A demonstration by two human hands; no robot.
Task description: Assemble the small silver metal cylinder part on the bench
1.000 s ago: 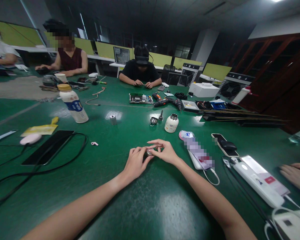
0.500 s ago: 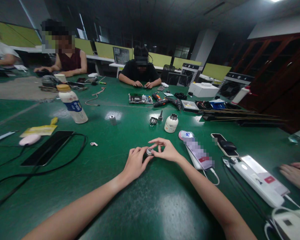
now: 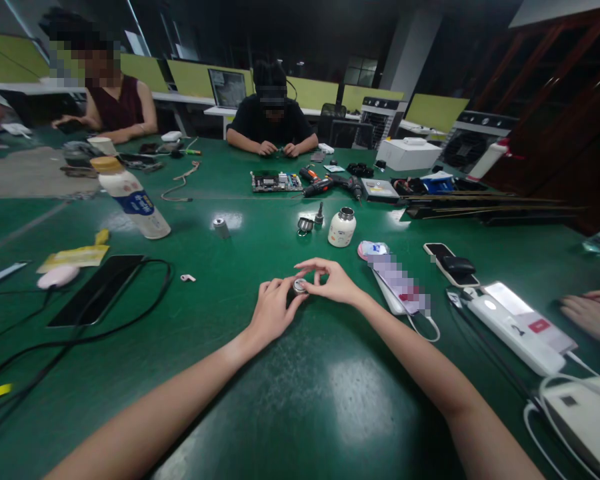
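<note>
Between my hands is a small round metal part [image 3: 299,286], silvery with a paler top face. My left hand [image 3: 275,308] grips its side between thumb and fingers, close to the tabletop. The thumb and index finger of my right hand [image 3: 333,283] pinch at its top edge, with the other fingers curled above. What the fingertips cover is hidden. Beyond my hands stand a cream flask [image 3: 342,229] without its lid, a dark metal lid with a ring [image 3: 305,227] and a small dark upright bit [image 3: 319,213]. A short silver cylinder [image 3: 221,228] stands farther left.
A phone with a white cable [image 3: 397,280] lies right of my right forearm. Left are a white earbud [image 3: 188,278], a black tablet [image 3: 97,290] with cables and a bottle [image 3: 137,203]. Farther off lie a circuit board [image 3: 276,181] and power drill [image 3: 347,187]. Another person's hand [image 3: 593,310] rests far right.
The view has tipped down slightly, so the table things appear higher. My hands keep nearly the same hold on the round metal part.
</note>
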